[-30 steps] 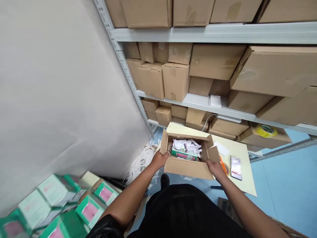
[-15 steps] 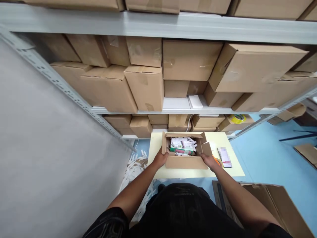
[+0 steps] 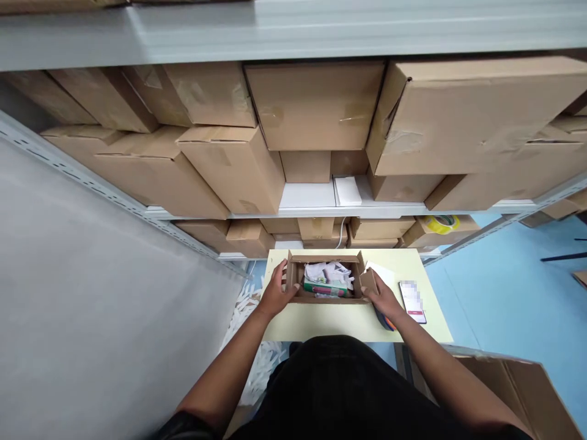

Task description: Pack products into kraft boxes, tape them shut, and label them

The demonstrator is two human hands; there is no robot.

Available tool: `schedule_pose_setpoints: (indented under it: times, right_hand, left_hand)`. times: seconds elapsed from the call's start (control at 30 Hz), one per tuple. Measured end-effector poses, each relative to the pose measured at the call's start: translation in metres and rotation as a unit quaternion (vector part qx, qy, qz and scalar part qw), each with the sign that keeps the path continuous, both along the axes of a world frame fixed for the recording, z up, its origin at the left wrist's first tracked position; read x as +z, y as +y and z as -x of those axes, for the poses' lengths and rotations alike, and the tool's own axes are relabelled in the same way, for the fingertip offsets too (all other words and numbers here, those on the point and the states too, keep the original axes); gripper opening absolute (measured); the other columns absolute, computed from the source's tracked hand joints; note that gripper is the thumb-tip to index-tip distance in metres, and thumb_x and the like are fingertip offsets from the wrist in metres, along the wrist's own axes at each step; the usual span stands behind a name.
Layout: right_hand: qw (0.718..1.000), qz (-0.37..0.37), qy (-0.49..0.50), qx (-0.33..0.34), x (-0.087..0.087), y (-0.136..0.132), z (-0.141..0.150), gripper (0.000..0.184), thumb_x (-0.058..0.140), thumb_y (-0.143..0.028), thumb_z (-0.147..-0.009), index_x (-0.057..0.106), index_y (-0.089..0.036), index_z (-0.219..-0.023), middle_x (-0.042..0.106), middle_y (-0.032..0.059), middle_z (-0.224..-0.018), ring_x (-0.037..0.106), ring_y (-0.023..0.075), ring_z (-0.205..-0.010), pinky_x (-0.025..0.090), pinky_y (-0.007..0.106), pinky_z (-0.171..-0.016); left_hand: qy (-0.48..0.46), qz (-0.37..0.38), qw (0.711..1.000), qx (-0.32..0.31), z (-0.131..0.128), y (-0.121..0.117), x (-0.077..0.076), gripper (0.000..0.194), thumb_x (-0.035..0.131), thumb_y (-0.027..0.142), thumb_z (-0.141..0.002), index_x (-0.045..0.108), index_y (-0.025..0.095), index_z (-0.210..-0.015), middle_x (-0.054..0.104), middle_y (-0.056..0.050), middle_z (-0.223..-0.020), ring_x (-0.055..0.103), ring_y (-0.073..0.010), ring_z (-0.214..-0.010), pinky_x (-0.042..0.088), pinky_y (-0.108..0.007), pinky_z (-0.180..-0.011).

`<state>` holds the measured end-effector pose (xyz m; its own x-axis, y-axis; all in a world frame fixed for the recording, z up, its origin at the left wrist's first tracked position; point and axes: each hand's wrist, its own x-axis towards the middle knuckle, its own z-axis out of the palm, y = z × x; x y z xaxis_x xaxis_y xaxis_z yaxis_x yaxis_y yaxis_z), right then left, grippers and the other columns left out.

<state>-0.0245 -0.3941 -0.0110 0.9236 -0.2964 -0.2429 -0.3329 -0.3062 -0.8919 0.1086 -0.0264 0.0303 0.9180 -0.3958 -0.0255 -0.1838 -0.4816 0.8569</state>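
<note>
An open cardboard box (image 3: 297, 298) sits on a pale yellow table (image 3: 302, 324) in front of me. Inside lie crumpled white printed paper (image 3: 328, 272) and a green and pink packet (image 3: 324, 288). My left hand (image 3: 276, 294) holds the box's left side, thumb over the near corner and fingers along the outside. At the right end, my right hand (image 3: 383, 299) grips a side flap (image 3: 368, 281). Partly hidden under my right wrist is a dark round item with an orange edge (image 3: 386, 321), perhaps a tape roll.
A phone (image 3: 413, 300) and a white sheet (image 3: 381, 273) lie on the table's right part. Shelves ahead hold many cardboard boxes (image 3: 316, 107). Yellow tape (image 3: 441, 223) rests on a lower box. Paper scraps (image 3: 241, 315) cover the floor at left; a large carton (image 3: 509, 391) stands at right.
The box's near flap, which hung outward toward me, now stands up along the front edge. My right hand has shifted onto the right flap, and the left fingers have moved up the left side.
</note>
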Motion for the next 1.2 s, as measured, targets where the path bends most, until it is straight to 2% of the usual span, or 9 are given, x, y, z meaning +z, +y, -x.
schedule_pose_setpoints:
  times: [0.1,0.17,0.33,0.43,0.57,0.7,0.83,1.03,1.2]
  right_hand:
    - [0.997,-0.019,-0.041,0.054,0.005,-0.009,-0.01,0.09,0.072,-0.055,-0.083,0.036,-0.029,-0.161,0.044,0.0078,-0.163,0.048,0.0287,-0.145,0.042,0.048,-0.117]
    - [0.995,-0.019,-0.055,0.082,0.006,-0.01,-0.014,0.089,0.073,-0.053,-0.084,0.035,-0.029,-0.161,0.043,0.008,-0.164,0.045,0.0292,-0.147,0.04,0.049,-0.118]
    - [0.994,-0.022,-0.053,0.095,0.004,-0.009,-0.014,0.086,0.071,-0.052,-0.085,0.035,-0.031,-0.161,0.047,0.0064,-0.162,0.046,0.0301,-0.147,0.037,0.052,-0.12]
    - [0.994,-0.039,-0.049,0.088,0.003,-0.008,-0.014,0.086,0.07,-0.053,-0.086,0.034,-0.031,-0.161,0.046,0.006,-0.162,0.046,0.0292,-0.147,0.036,0.052,-0.121]
    - [0.995,-0.045,-0.063,0.066,0.004,-0.005,-0.015,0.085,0.068,-0.056,-0.087,0.035,-0.029,-0.161,0.043,0.0059,-0.164,0.04,0.0281,-0.151,0.03,0.051,-0.124]
    - [0.992,-0.055,-0.087,0.066,0.002,-0.003,-0.011,0.081,0.063,-0.057,-0.091,0.035,-0.029,-0.161,0.038,0.0054,-0.167,0.035,0.0259,-0.154,0.025,0.049,-0.127]
    - [0.992,-0.052,-0.09,0.068,-0.003,-0.001,-0.007,0.08,0.062,-0.057,-0.093,0.032,-0.029,-0.163,0.034,0.0057,-0.169,0.031,0.0261,-0.156,0.022,0.049,-0.128]
    - [0.993,-0.033,-0.079,0.082,-0.005,0.001,-0.005,0.083,0.06,-0.057,-0.095,0.024,-0.031,-0.165,0.021,0.0054,-0.173,0.02,0.025,-0.16,0.016,0.049,-0.129]
    - [0.99,0.0,-0.052,0.128,0.0,0.0,-0.004,0.092,0.063,-0.056,-0.092,0.017,-0.029,-0.167,0.017,0.0075,-0.174,0.013,0.0266,-0.161,0.01,0.051,-0.13]
  left_hand:
    - [-0.036,-0.051,0.997,-0.036,-0.011,-0.006,0.026,0.059,0.063,0.039,-0.091,0.051,0.024,-0.147,0.042,-0.013,-0.154,0.053,-0.0272,-0.134,0.056,-0.037,-0.098]
    - [-0.052,-0.115,0.99,-0.064,-0.019,-0.011,0.041,0.047,0.063,0.04,-0.091,0.061,0.023,-0.135,0.047,-0.012,-0.145,0.059,-0.025,-0.123,0.057,-0.035,-0.094]
    - [-0.075,-0.32,0.936,-0.124,-0.042,-0.034,0.068,0.035,0.066,0.036,-0.088,0.068,0.026,-0.122,0.06,-0.008,-0.121,0.066,-0.0252,-0.106,0.052,-0.035,-0.095]
    - [-0.078,-0.379,0.91,-0.151,-0.053,-0.046,0.078,0.032,0.065,0.033,-0.088,0.069,0.023,-0.118,0.065,-0.012,-0.118,0.067,-0.0303,-0.106,0.052,-0.038,-0.092]
    - [-0.074,-0.344,0.923,-0.156,-0.059,-0.044,0.077,0.039,0.067,0.032,-0.086,0.069,0.026,-0.124,0.067,-0.012,-0.124,0.067,-0.0321,-0.113,0.05,-0.038,-0.096]
    - [-0.043,-0.271,0.95,-0.152,-0.06,-0.033,0.063,0.069,0.07,0.032,-0.082,0.053,0.028,-0.149,0.07,-0.012,-0.128,0.067,-0.0315,-0.117,0.05,-0.035,-0.096]
    - [-0.002,-0.263,0.953,-0.153,-0.064,-0.036,0.054,0.096,0.075,0.028,-0.072,0.038,0.016,-0.16,0.078,-0.014,-0.101,0.074,-0.0323,-0.092,0.053,-0.036,-0.084]
    - [0.028,-0.219,0.966,-0.137,-0.075,-0.045,0.054,0.107,0.082,0.035,-0.061,0.04,0.007,-0.156,0.071,-0.002,-0.067,0.068,-0.0238,-0.056,0.054,-0.033,-0.074]
    - [0.06,-0.207,0.966,-0.14,-0.072,-0.045,0.048,0.115,0.08,0.029,-0.059,0.031,0.009,-0.161,0.064,0.004,-0.058,0.065,-0.0241,-0.051,0.055,-0.037,-0.075]
